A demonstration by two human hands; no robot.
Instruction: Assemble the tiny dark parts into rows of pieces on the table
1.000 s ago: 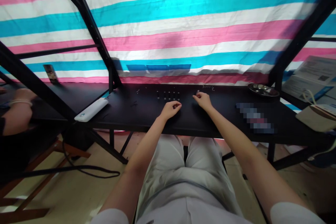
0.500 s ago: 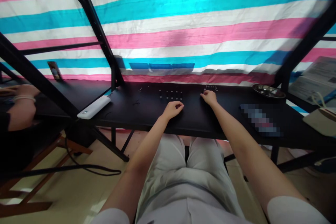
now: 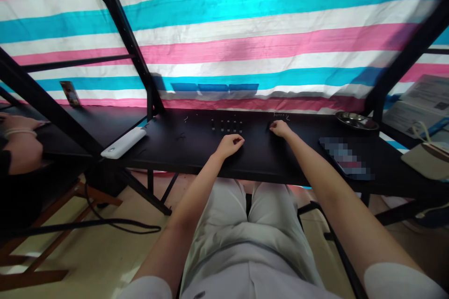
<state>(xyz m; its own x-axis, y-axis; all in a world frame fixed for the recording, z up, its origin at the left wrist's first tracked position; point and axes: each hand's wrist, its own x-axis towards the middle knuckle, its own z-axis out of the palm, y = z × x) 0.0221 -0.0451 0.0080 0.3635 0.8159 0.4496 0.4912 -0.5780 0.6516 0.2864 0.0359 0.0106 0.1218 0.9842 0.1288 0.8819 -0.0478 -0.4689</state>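
Note:
On the black table (image 3: 196, 149), my left hand (image 3: 229, 145) rests near the front edge with its fingers curled together; whatever is between them is too small to make out. My right hand (image 3: 279, 128) is farther back and to the right, thumb and fingers pinched over the tabletop, and its fingertips hide what they may hold. Several small light pieces (image 3: 228, 126) stand in short rows just beyond my left hand. Behind my right hand, tiny pale bits (image 3: 280, 115) lie in a line near the back edge.
A white oblong device (image 3: 124, 143) lies at the left. To the right are a metal dish (image 3: 358, 120), a blurred-out flat object (image 3: 345, 159) and a beige bag (image 3: 424, 161). Black frame posts flank the table. Another person's arm (image 3: 23, 145) shows at far left.
My right hand has shifted slightly, its fingertips a little nearer to me. My left hand stays in nearly the same place. The other person's hand at far left has moved a bit.

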